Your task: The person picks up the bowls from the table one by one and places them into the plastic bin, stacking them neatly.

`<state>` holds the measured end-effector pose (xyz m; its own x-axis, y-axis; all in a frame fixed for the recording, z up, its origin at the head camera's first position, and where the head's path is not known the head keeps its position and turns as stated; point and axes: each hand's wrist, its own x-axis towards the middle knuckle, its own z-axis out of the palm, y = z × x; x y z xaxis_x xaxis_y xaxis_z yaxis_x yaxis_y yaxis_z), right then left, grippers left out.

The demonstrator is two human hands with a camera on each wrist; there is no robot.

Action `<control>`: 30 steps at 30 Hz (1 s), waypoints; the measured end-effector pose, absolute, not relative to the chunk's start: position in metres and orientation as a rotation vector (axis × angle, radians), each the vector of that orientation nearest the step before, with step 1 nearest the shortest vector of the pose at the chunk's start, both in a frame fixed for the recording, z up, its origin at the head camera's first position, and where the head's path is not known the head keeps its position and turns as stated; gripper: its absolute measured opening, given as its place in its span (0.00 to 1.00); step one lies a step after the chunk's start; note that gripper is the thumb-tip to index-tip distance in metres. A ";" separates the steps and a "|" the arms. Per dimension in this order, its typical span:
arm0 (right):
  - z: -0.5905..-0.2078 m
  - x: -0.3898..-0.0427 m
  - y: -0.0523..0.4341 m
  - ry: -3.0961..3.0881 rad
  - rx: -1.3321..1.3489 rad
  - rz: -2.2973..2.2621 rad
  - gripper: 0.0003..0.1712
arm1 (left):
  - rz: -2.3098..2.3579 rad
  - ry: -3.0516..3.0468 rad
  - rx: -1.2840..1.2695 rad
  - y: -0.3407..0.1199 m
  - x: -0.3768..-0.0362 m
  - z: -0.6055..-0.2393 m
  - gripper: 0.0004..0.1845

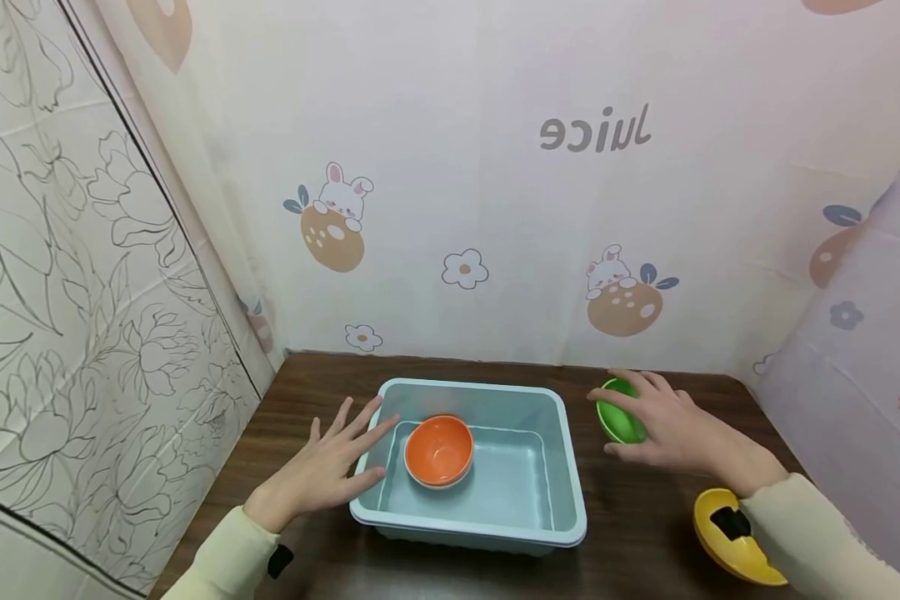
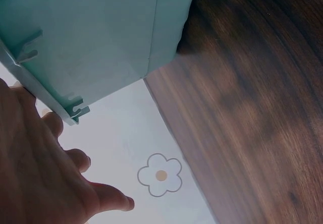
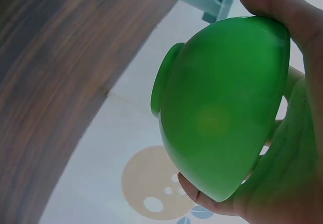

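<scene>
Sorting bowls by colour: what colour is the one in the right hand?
Green bowl, clearest in the right wrist view.

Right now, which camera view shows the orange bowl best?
The head view. It shows the orange bowl whole, sitting in the blue tub near its left wall, beside the left hand. The left wrist view shows only the tub's outside; the right wrist view shows the green bowl instead.
</scene>
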<state>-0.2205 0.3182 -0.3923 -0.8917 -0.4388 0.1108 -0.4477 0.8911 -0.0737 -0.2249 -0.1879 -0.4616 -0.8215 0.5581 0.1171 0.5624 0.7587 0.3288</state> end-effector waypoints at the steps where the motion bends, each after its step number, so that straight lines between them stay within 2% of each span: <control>1: -0.391 -0.221 0.317 -2.960 0.701 0.142 0.39 | -0.551 -2.935 -0.934 -0.188 -0.225 -0.462 0.37; 30: -0.362 -0.231 0.274 -2.871 0.828 0.246 0.37 | -0.584 -2.944 -0.929 -0.189 -0.224 -0.462 0.37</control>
<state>-0.2308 0.2737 -0.3621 -0.8377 -0.5148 0.1823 -0.5383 0.8347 -0.1165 -0.2241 -0.1887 -0.4624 -0.8252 0.5542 0.1094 0.5540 0.7561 0.3486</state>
